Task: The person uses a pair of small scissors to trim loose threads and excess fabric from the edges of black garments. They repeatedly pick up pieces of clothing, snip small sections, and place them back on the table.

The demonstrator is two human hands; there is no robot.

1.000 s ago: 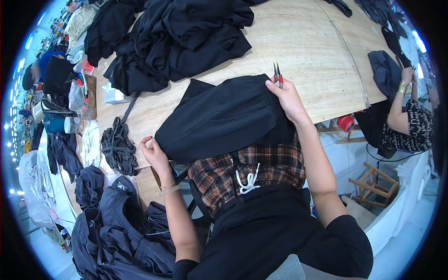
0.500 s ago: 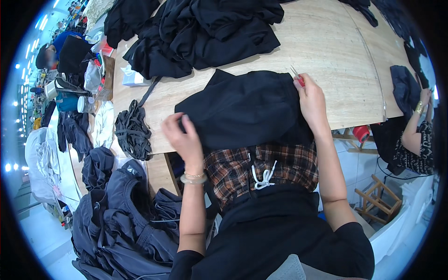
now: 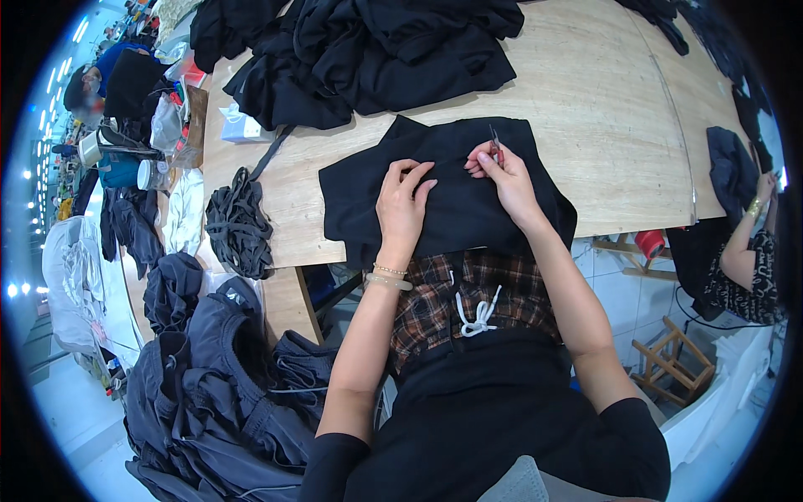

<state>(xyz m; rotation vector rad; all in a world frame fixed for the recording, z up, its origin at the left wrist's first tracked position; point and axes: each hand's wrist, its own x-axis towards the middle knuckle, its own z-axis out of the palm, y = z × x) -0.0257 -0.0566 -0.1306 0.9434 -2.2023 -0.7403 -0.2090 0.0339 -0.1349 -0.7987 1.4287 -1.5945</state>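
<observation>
A black cloth garment piece (image 3: 452,209) lies spread at the front edge of the wooden table, its near part hanging over my lap. Over its middle is my left hand (image 3: 404,201), fingers bent with a gap between thumb and forefinger; I see nothing held there. To the right, also above the cloth, my right hand (image 3: 510,184) is closed around a small pair of thread snips (image 3: 495,149) with red on the handle. The snips' thin blades point away from me.
A heap of black garments (image 3: 376,67) covers the table's far side. A bundle of dark strips (image 3: 238,226) and a tissue box (image 3: 242,125) sit at the left. Dark garments (image 3: 217,393) are piled lower left. A wooden stool (image 3: 676,360) and another person's arm (image 3: 744,243) are at the right.
Both hands have come inward over the cloth: the left from its left edge, the right, with the snips, from its far right corner. The cloth now lies flatter, its right side spread wider.
</observation>
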